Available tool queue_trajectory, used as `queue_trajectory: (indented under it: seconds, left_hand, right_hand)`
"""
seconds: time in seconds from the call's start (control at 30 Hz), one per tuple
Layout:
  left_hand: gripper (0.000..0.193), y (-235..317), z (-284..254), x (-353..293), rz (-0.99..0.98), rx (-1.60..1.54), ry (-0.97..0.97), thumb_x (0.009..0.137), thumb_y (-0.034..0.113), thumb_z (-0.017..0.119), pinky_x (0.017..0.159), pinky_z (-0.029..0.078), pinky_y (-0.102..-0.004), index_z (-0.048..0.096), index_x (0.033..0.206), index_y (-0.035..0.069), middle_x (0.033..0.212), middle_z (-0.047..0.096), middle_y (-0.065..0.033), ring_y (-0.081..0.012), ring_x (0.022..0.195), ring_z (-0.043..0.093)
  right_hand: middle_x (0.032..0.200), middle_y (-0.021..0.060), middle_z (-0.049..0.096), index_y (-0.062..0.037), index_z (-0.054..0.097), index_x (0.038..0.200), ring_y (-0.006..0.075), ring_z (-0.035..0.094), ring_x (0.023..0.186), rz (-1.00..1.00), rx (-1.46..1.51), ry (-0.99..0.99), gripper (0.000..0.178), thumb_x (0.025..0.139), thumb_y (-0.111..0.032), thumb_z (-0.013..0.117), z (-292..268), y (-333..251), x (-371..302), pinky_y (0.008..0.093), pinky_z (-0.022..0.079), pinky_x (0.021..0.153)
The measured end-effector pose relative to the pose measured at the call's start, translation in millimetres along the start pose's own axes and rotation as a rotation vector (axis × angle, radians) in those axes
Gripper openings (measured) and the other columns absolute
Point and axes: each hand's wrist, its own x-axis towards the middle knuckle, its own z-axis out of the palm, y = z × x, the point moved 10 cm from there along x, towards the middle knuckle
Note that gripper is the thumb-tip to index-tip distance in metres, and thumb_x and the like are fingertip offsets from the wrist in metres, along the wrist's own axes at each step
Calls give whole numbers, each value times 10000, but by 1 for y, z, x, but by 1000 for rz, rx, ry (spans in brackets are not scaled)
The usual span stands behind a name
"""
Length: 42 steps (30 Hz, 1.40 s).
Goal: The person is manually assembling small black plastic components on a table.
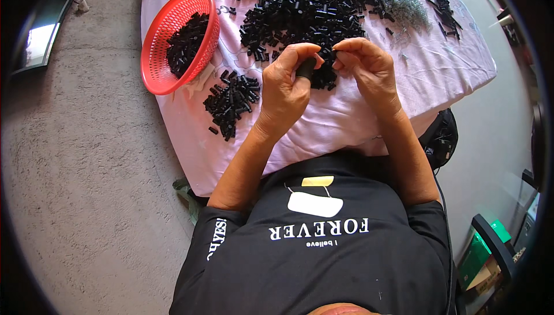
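The left hand (285, 87) and right hand (372, 72) curl near each other; whether either grip pinches anything, I cannot tell. They partly hide the heap of black pieces (306, 15) on the pink-covered surface (326, 124), cut off above.

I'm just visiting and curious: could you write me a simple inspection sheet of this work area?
Surface: table under a pale pink, creased cloth.
Work things: large heap of small black pieces; smaller pile of them near the left hand; red perforated basket holding more; silvery metal bits beside the heap.
Clutter: a few stray black pieces between basket and heap.
Hands: left hand and right hand close together, fingertips bunched; whether either grips a piece is unclear.
Cables: thin dark cord beside the right arm.
Surroundings: rough grey floor on the left; green box at lower right.
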Motion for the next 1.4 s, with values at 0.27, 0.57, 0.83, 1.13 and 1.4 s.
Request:
queue_trajectory:
  seconds: [0.27, 0.57, 0.83, 1.13, 1.4]
  left_hand:
    - [219, 23, 6, -3, 65, 158, -5, 885, -101, 605, 822, 530, -257, 594, 1079, 0, 935, 694, -69, -122, 890, 674]
    - [239, 36, 9, -7, 149, 287, -38, 847, -93, 645, 788, 548, -279, 604, 1056, 17, 906, 703, -107, -170, 874, 710]
    - [248, 36, 9, -7, 130, 290, -48, 841, -98, 646, 783, 548, -291, 606, 1055, 22, 903, 706, -102, -179, 864, 710]
    - [232, 37, 10, -8, 146, 323, -53, 831, -92, 656, 756, 544, -289, 620, 1030, 22, 888, 703, -106, -179, 839, 708]
    - [245, 37, 11, -9, 224, 326, -21, 809, -105, 614, 672, 551, -322, 598, 1014, 26, 858, 675, -147, -269, 773, 706]
  right_hand:
    - [893, 30, 684, -14, 656, 1044, 90, 660, 796, 108, 88, -165, 110, 952, -65, 625, 13, -1, -1, 226, 535, 720]
    - [869, 32, 687, -15, 655, 1064, 93, 660, 782, 104, 58, -234, 131, 958, -84, 623, 16, 0, -3, 229, 529, 703]
    - [890, 42, 702, -7, 675, 1097, 93, 664, 795, 153, 122, -262, 168, 953, -81, 628, 18, 6, -4, 233, 540, 732]
    - [893, 51, 712, 15, 685, 1103, 90, 669, 814, 156, 25, -303, 199, 909, -31, 668, 24, 5, -6, 233, 553, 742]
    - [942, 53, 703, 28, 666, 1096, 90, 665, 851, 118, 11, -266, 194, 907, -20, 669, 22, 8, -5, 239, 554, 770]
